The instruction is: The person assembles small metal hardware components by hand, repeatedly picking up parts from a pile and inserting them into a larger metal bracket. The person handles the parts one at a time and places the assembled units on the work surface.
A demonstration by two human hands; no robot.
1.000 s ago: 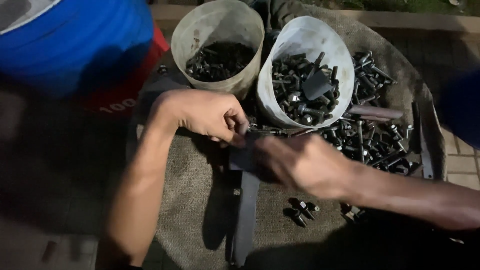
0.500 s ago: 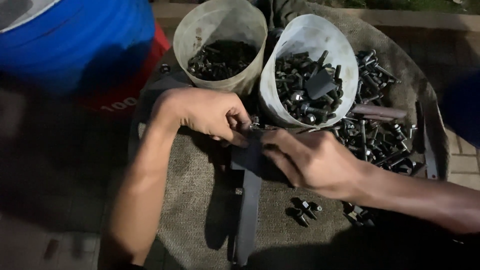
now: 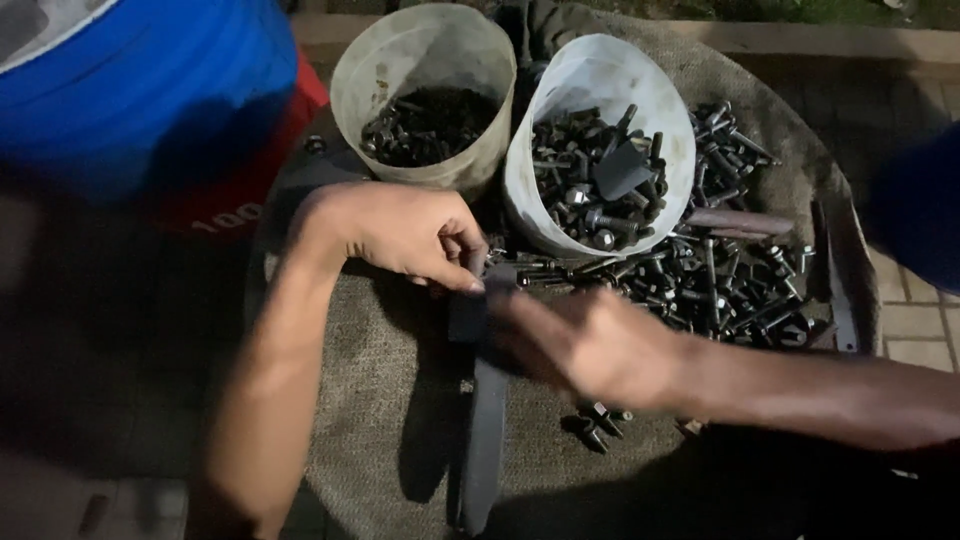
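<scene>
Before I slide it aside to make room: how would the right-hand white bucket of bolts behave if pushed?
The white bucket looks heavy, being loaded with bolts. Its thin wall appears bent, so it may flex. On the coarse burlap it would probably drag, perhaps tip.

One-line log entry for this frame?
left hand: pinching top of dark metal bar | right hand: open, blurred beside bar | loose bolts on burlap

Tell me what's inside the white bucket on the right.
The white bucket holds dark bolts and a flat dark metal piece. Anything beneath that top layer is covered.
</scene>
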